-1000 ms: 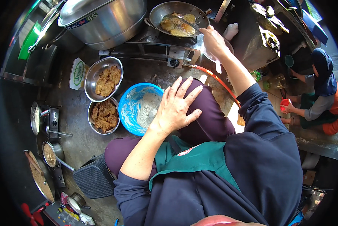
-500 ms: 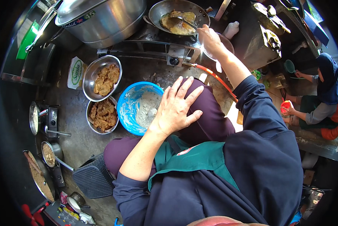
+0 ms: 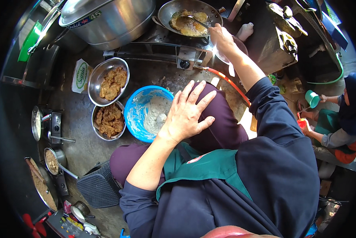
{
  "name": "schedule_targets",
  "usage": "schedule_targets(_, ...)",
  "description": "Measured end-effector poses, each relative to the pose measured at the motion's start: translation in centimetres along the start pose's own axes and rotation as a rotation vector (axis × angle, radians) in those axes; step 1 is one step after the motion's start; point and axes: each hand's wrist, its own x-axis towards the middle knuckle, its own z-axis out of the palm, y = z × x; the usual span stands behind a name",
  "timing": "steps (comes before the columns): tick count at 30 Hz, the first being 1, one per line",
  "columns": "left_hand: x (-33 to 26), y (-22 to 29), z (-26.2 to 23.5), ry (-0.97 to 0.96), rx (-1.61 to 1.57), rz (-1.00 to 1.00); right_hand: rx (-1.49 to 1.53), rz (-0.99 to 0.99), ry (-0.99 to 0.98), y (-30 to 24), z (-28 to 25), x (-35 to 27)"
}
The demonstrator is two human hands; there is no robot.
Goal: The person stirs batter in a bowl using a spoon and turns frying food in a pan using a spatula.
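Note:
My right hand is closed round the handle of a metal spatula. Its head lies in the wok at the top, among pieces frying in bubbling oil. On my raised purple-trousered knee rests my left hand, palm down, fingers spread, holding nothing. Just left of that hand stands a blue basin with pale batter inside and smeared up its wall. Farther left are two steel bowls of browned fried pieces, an upper bowl and a lower bowl.
A large steel pot stands left of the wok. An orange gas hose runs from the stove past my right forearm. Pans and small burners line the far left. At right, another person holds a green dipper and a red container.
My hands stay nearly where they were, the right still on the spatula. At right, the other person and the green dipper have shifted lower in the view, the dipper nearer the red container.

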Motion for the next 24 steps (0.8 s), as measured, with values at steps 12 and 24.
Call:
schedule_targets(12, -0.1, 0.0, 0.0, 0.014, 0.014, 0.009, 0.047, -0.050, -0.032, 0.6, 0.4, 0.0)
schedule_targets(24, -0.3, -0.1, 0.0, 0.017, 0.014, 0.006, -0.021, -0.075, 0.072, 1.3, 0.2, 0.1)
